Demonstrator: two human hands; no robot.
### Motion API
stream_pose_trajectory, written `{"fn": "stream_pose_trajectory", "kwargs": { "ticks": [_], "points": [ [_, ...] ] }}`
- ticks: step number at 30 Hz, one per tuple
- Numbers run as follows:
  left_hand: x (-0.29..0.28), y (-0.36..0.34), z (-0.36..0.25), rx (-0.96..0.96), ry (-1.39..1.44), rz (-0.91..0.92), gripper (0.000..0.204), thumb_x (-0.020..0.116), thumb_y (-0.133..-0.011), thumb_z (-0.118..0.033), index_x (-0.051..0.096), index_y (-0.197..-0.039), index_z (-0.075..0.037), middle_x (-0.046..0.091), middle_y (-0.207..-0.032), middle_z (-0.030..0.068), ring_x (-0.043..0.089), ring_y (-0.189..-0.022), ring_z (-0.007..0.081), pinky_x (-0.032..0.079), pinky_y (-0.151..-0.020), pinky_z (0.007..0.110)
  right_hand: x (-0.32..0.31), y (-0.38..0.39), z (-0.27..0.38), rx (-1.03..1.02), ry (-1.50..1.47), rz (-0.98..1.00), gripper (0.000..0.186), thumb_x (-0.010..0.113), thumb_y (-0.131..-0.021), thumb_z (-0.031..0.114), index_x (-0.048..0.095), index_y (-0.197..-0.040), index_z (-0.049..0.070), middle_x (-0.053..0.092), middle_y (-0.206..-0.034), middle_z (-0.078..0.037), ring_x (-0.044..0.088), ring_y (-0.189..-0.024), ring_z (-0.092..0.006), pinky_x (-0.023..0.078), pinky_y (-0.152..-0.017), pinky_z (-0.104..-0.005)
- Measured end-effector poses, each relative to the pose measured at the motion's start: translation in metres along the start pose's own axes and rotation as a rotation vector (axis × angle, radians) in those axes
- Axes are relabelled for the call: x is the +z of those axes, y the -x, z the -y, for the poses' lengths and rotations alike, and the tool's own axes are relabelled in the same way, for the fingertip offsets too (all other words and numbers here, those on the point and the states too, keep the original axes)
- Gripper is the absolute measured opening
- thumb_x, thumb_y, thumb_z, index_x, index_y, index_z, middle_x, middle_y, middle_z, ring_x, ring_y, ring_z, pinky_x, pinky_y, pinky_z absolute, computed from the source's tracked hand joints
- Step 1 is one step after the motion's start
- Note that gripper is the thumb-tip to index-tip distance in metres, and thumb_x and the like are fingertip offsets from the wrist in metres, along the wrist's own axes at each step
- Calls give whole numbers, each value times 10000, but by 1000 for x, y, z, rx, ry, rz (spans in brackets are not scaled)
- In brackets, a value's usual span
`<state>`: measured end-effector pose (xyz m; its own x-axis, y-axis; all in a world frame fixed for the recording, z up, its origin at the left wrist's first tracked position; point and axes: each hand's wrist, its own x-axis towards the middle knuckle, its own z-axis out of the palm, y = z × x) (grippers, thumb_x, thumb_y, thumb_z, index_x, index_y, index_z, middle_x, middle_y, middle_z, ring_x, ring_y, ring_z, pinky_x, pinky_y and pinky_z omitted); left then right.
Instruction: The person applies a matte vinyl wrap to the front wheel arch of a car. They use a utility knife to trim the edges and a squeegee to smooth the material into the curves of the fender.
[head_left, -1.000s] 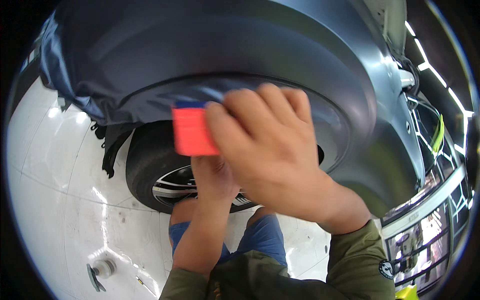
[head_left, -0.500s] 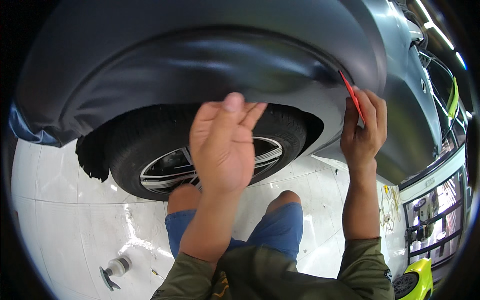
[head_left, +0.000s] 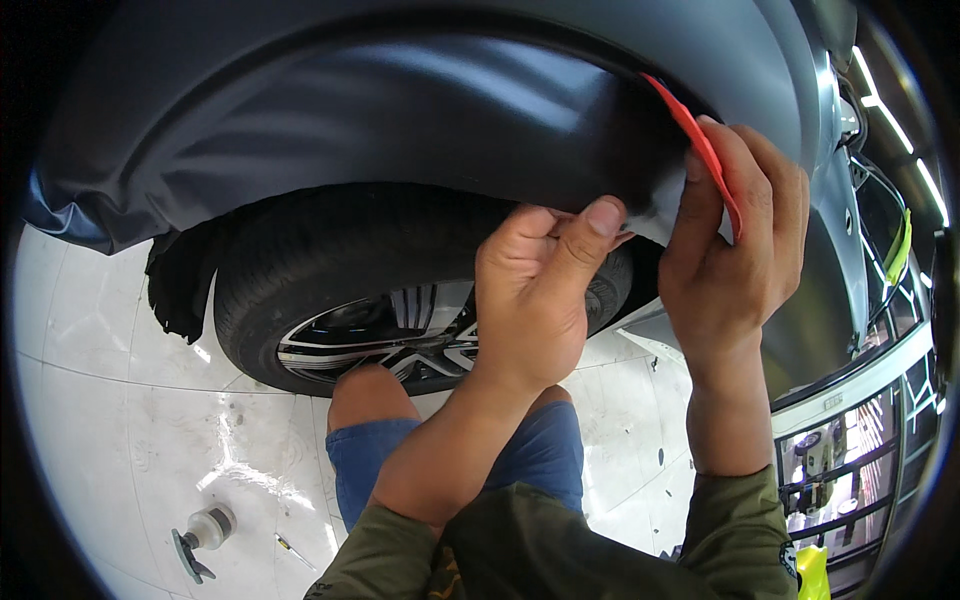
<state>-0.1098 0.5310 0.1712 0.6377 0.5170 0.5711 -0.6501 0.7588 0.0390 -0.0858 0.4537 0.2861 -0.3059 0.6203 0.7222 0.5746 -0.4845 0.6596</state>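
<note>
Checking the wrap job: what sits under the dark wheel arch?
Under the wheel arch sit a black tyre and spoked rim. The left hand covers the tyre's right part; the arch hides its top.

Tyre (head_left: 330, 270) fills wheel arch (head_left: 400, 120); narrow gap above tread. Open floor (head_left: 120, 400) left, small bottle (head_left: 208, 525) there.

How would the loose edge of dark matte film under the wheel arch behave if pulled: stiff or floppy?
Probably floppy: the dark matte film sags and wrinkles where it hangs at the arch's left end. Likely thin and pliable, since the left hand pinches it into a fold while the right hand presses the flat red squeegee against it.
</note>
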Motion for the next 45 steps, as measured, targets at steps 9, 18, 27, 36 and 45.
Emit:
{"fn": "stream_pose_trajectory", "kwargs": {
  "ticks": [9, 18, 27, 36, 45],
  "points": [
    [1, 4, -14, -60, -98, -116, 79, 569, -963, -72, 623, -979, -16, 672, -975, 76, 631, -914, 130, 509, -874, 306, 18, -53, 88, -65, -369, -6, 218, 593, -600, 211, 613, -732, 39, 494, -767, -75, 454, -726, -247, 368, -681, -375],
    [-6, -5, -40, 128, 33, -86, 55, 577, -956, -83, 619, -934, -55, 686, -953, 91, 670, -894, 194, 530, -884, 392, -54, 21, -4, 139, -11, 191, 326, 663, -776, -49, 635, -1096, 3, 614, -1020, -170, 606, -914, -332, 487, -810, -389],
    [2, 0, -49, 79, 151, -106, 35, 609, -943, -94, 641, -950, -82, 673, -946, 37, 617, -920, 143, 478, -887, 347, -15, 16, -6, 80, 106, 150, 323, 607, -808, -54, 622, -1124, 11, 607, -1056, -178, 598, -944, -348, 480, -838, -399],
    [6, 0, -44, 20, 151, -166, 112, 615, -951, -143, 621, -986, -37, 656, -928, 42, 600, -852, 84, 476, -806, 240, -11, -29, 25, 2, -29, 206, 334, 631, -745, -33, 642, -1072, 31, 622, -967, -151, 611, -862, -329, 491, -750, -412],
    [-13, 31, 85, -398, -320, 140, 365, 568, -933, -3, 509, -1292, 31, 583, -1265, 174, 556, -1197, 234, 405, -1057, 315, -71, 56, -68, 444, -489, 81, 210, 633, -807, -3, 650, -1013, 37, 675, -829, -114, 640, -697, -244, 513, -639, -307]
  ]
}}
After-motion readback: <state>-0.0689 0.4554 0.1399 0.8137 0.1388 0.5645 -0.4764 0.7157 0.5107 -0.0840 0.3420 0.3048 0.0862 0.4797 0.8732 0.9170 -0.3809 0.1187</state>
